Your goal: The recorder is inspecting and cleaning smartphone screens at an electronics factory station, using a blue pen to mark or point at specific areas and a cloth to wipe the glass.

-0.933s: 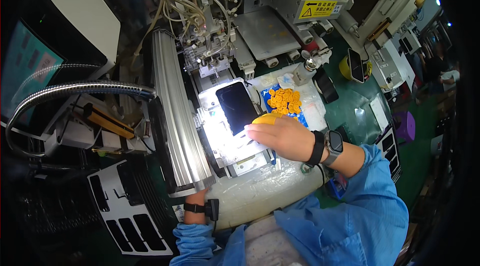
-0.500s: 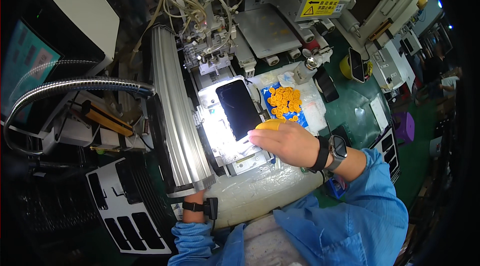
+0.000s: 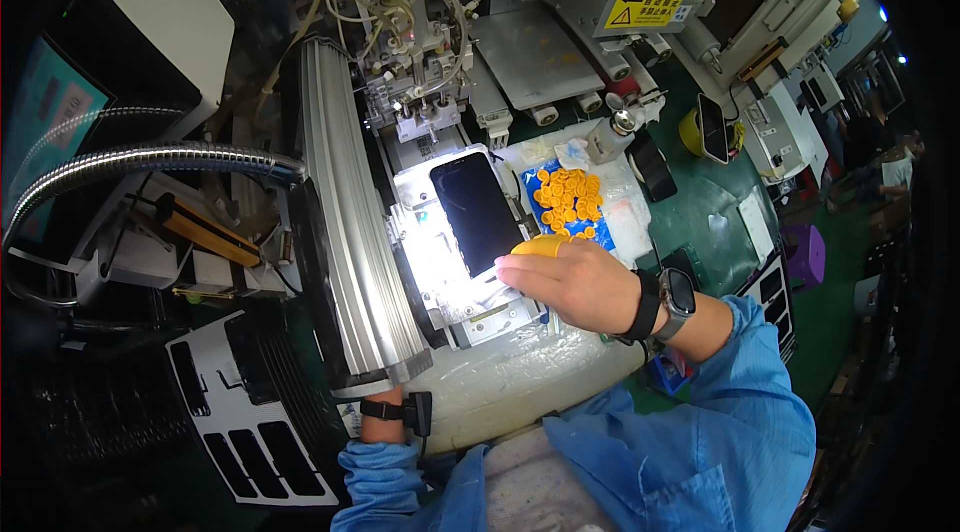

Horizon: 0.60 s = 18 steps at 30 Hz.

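A black smartphone-sized panel (image 3: 477,212) lies face up in a brightly lit white fixture (image 3: 425,232). At its near right corner is my right hand (image 3: 580,282), fingers stretched out and touching the panel's edge. A yellow finger cot (image 3: 541,246) covers one fingertip; the underside of the fingers is hidden. Of my left arm only the wrist with a black strap (image 3: 383,410) shows, below the ribbed metal column (image 3: 355,232). The column hides my left hand, so its fingers cannot be seen.
Several orange finger cots (image 3: 570,197) lie on a blue sheet beside the fixture, near a dispenser bottle (image 3: 610,139) and a dark phone-shaped piece (image 3: 652,169). Behind the fixture stands a machine head (image 3: 420,117) with hoses. A flexible metal hose (image 3: 170,167) arches at left.
My right hand stays at the panel's corner, almost unmoved. The whole view has shifted very slightly. My left hand remains hidden behind the column.
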### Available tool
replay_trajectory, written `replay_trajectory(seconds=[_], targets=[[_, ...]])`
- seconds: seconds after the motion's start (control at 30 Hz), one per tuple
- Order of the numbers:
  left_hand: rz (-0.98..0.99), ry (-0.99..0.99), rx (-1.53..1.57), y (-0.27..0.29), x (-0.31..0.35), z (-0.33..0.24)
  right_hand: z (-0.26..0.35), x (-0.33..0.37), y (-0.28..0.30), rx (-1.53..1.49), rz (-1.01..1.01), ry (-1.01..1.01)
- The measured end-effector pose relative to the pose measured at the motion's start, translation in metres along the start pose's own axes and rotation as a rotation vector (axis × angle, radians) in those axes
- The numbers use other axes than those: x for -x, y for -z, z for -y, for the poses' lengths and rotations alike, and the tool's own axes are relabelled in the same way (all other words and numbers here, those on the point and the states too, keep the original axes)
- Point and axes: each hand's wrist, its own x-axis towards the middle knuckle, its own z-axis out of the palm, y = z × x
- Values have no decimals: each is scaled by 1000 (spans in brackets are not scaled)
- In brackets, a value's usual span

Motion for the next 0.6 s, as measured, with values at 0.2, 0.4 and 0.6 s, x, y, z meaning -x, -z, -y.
replay_trajectory(seconds=[0.2, 0.4, 0.6], targets=[[-9, -8, -13, 1, -2, -5, 1, 8, -1, -52, 33, -9], [6, 25, -34, 1, 0, -3, -5, 45, 18, -756, 120, -229], [2, 232, 104, -3, 1, -13, -40, 142, -33, -1361, 326, -881]])
